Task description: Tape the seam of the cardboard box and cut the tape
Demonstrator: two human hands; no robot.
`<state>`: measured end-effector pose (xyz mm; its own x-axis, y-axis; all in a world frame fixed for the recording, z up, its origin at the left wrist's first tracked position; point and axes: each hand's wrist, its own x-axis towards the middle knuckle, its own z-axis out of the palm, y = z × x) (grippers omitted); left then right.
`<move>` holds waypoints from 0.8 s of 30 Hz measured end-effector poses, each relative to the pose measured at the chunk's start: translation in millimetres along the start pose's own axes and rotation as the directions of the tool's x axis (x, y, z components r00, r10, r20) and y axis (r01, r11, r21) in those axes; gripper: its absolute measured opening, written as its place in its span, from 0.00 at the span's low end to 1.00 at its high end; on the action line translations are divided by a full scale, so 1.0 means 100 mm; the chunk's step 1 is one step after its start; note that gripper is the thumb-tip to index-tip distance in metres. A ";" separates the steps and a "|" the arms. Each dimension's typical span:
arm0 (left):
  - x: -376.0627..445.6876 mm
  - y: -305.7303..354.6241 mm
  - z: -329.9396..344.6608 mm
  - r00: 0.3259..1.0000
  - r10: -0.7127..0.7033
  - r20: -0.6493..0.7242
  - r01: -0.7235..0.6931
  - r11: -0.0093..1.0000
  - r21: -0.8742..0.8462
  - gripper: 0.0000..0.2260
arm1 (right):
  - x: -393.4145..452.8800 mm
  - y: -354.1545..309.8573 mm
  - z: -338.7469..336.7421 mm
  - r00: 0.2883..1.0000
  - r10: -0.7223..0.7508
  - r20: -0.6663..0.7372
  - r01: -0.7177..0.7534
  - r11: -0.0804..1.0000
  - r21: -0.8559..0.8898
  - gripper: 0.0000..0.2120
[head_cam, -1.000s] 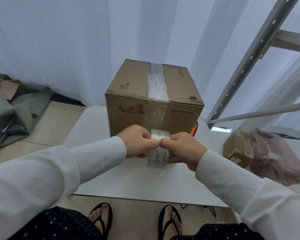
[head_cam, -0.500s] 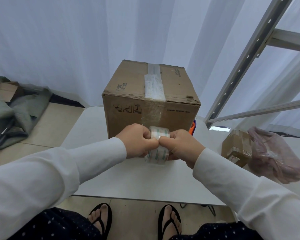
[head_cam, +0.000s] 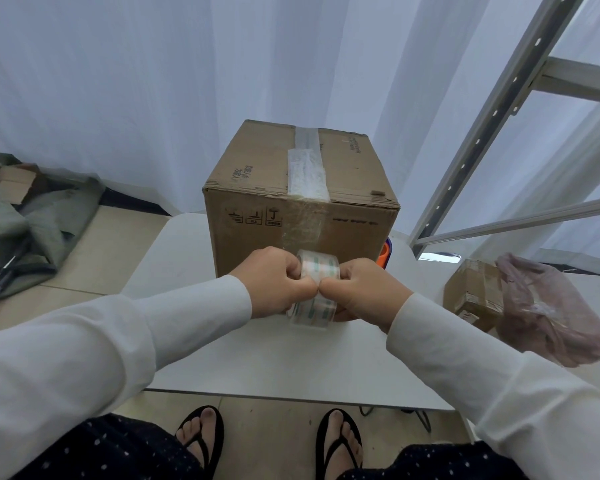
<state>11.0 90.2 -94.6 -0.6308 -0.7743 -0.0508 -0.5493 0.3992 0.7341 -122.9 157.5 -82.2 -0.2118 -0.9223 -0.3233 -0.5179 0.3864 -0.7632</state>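
A brown cardboard box [head_cam: 257, 174] stands on the white table [head_cam: 257, 358], with clear tape [head_cam: 307, 168] running along its top seam and down its front face. Just in front of the box I hold a roll of clear tape [head_cam: 317, 268] with green and orange print on its core. My left hand [head_cam: 274, 285] grips the roll from the left and my right hand [head_cam: 364, 289] from the right. Both thumbs meet and pinch at the roll's near side. The table side of the roll is hidden by my fingers.
An orange and blue object [head_cam: 386, 254] peeks out behind the box's right corner. A small taped carton [head_cam: 471, 292] and a pink plastic bag [head_cam: 548, 306] lie at the right. A metal rack frame [head_cam: 492, 109] rises at the right. Grey cloth [head_cam: 21, 223] lies on the floor at left.
Both hands stay on the roll, pressed together at its near side. The view has shifted slightly; the box and hands sit about where they were.
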 end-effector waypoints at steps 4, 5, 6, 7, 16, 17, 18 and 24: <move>0.02 0.01 -0.02 0.999 -0.036 0.036 0.038 0.998 -0.043 0.10 | 0.01 -0.01 -0.04 0.996 0.061 0.064 -0.066 0.995 0.080 0.14; 0.02 0.01 -0.03 0.997 -0.054 0.057 0.058 0.996 -0.070 0.09 | 0.00 -0.02 -0.05 0.991 0.087 0.100 -0.100 0.986 0.132 0.13; 0.03 0.02 -0.04 0.994 -0.074 0.081 0.081 0.992 -0.095 0.09 | -0.01 -0.03 -0.06 0.985 0.109 0.134 -0.132 0.976 0.173 0.13; 0.03 0.02 -0.05 0.990 -0.092 0.104 0.104 0.988 -0.115 0.09 | -0.02 -0.03 -0.07 0.980 0.124 0.159 -0.154 0.968 0.198 0.13; 0.01 0.04 -0.11 0.966 -0.180 0.184 0.213 0.960 -0.181 0.10 | 0.01 -0.02 -0.07 0.964 0.118 0.239 -0.178 0.952 0.248 0.13; 0.01 0.04 -0.12 0.962 -0.191 0.195 0.229 0.953 -0.197 0.12 | 0.02 -0.01 -0.07 0.961 0.115 0.251 -0.180 0.950 0.255 0.13; 0.01 0.03 -0.12 0.958 -0.201 0.205 0.246 0.942 -0.226 0.13 | 0.02 0.00 -0.07 0.958 0.113 0.263 -0.185 0.947 0.264 0.14; 0.04 0.04 -0.17 0.962 -0.240 0.133 0.274 0.840 -0.469 0.17 | 0.02 -0.01 -0.09 0.958 0.032 0.286 -0.160 0.885 0.437 0.12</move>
<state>15.3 80.1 -80.9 -0.5477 -0.7753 -0.3146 -0.3770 -0.1070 0.9200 -130.6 155.4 -77.3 0.0180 -0.8692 -0.4941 -0.0625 0.4923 -0.8682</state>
